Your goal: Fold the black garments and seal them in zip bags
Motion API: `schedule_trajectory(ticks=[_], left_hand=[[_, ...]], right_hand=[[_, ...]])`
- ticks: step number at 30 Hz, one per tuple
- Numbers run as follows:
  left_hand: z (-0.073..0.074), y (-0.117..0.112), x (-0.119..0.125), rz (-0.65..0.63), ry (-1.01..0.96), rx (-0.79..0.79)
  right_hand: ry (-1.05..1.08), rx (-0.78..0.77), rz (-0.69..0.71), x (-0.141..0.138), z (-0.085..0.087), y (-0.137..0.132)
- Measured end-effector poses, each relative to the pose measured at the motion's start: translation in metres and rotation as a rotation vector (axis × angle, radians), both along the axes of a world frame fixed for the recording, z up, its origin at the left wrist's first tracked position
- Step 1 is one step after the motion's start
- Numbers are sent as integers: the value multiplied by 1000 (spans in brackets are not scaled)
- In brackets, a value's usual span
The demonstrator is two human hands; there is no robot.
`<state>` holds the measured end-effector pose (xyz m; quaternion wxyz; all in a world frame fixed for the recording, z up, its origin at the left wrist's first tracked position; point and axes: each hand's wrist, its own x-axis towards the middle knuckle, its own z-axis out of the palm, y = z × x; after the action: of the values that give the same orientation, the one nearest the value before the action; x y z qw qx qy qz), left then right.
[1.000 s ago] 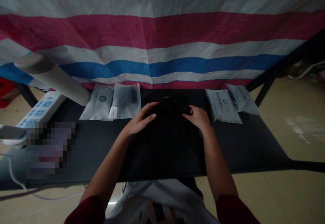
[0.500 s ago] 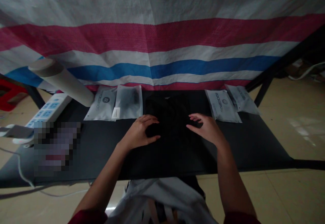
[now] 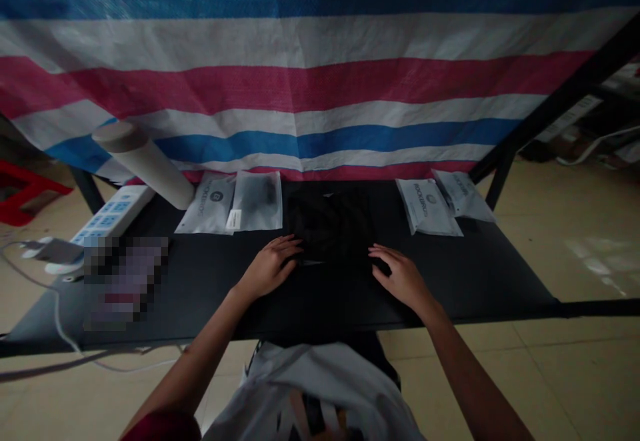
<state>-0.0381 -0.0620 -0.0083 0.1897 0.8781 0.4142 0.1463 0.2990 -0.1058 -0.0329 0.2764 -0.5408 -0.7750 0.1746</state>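
The black cloth (image 3: 331, 222) lies mid-table. The left hand (image 3: 273, 266) is at its eight o'clock, the right hand (image 3: 399, 275) at its four. Both moved toward six o'clock since a second ago, thumbs and fingers apart.

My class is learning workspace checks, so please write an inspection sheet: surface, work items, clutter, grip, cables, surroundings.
Surface: dark table.
Work items: black cloth, mid-table.
Clutter: four pouches, two either side; bottle, power strip, charger, pixelated patch.
Grip: left hand and right hand loosely curled at the cloth's near corners; contact unclear.
Cables: white cable over the table's left end.
Surroundings: striped sheet behind, tiled floor below.
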Motion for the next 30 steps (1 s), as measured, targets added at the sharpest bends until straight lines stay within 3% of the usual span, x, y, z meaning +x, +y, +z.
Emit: schedule_trajectory(ticks=[4,7,11,17,23,30], left_hand=[[13,1,3,152,-99,-83],[18,13,9,277,-119,-91],[11,38,16,393,-85,-1],[-4,61,14,553,180,73],[-7,72,9,555,285,81],[-12,86,10,505,176,-52]], right_hand=[[127,-31,-124,-4,15,8],[218,-23,-221,-10,21,29],[251,13,-285,-17,16,65],[-29,-66,-350,-16,1,96],[-152,-108,-331,-11,-3,118],[68,-249,-261,-5,-19,148]])
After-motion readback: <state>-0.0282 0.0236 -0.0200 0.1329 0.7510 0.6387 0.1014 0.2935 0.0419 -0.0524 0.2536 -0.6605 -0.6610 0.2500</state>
